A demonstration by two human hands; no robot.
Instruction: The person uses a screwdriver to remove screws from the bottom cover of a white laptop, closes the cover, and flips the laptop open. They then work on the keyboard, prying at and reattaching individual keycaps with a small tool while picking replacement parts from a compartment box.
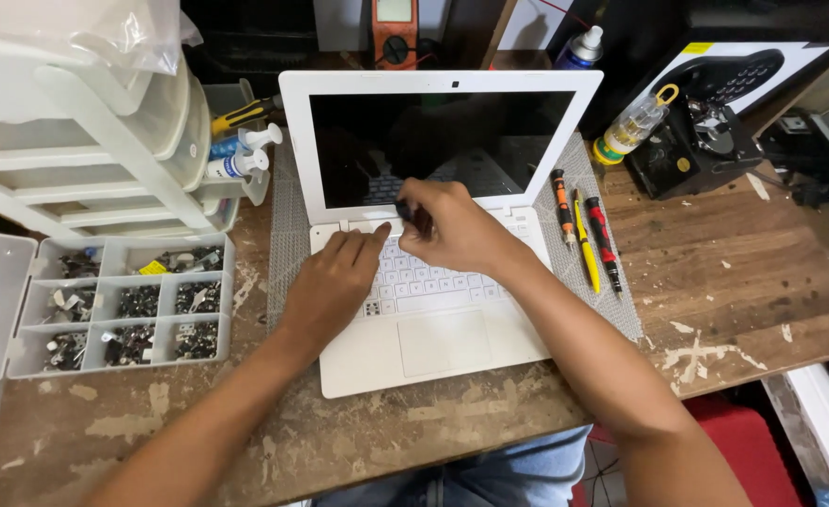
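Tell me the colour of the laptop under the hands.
White laptop with a black screen; clearest in the head view.

a compartment box with small parts lies at the left, white plastic drawers behind it. three screwdrivers lie on a grey mat; a spray can stands behind.

One white laptop. Three screwdrivers beside it on a grey mat. One compartment parts tray. Two white squeeze bottles. One spray can. One white drawer unit.
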